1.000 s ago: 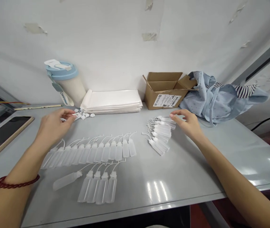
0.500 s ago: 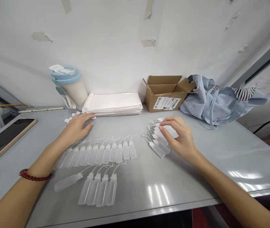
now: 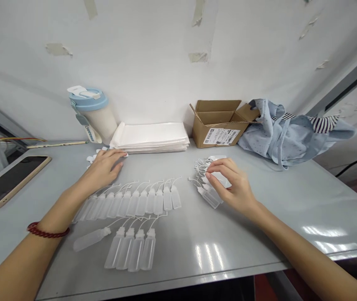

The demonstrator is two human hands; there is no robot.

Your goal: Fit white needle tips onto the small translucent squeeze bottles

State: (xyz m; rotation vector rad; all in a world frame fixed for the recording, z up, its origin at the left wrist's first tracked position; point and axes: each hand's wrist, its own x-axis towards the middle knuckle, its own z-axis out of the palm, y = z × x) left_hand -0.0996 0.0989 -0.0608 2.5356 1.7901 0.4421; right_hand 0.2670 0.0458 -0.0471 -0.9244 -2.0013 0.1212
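My left hand (image 3: 105, 167) lies palm down with fingers stretched out, its fingertips by a small white piece (image 3: 126, 154). More small white pieces (image 3: 91, 159) show behind it. Thumb and forefinger of my right hand (image 3: 233, 184) are pinched together over a pile of small translucent plastic bottles (image 3: 209, 196) with thin white tubes; whatever is between the fingertips is too small to make out. In front of my left hand runs a row of such bottles (image 3: 141, 203). Nearer the table edge several more bottles (image 3: 128, 253) lie side by side, with a single bottle (image 3: 87, 241) slanted beside them.
Along the wall stand a cup with a blue lid (image 3: 95, 113), a stack of white paper packets (image 3: 153, 136), an open cardboard box (image 3: 220, 136) and a blue cloth bag (image 3: 269, 138). At far left lies a phone (image 3: 6, 184) on the grey table (image 3: 228, 242).
My right hand has shifted slightly left and down over the bottle pile. My left hand stays almost in place, and the bottle rows are the same.
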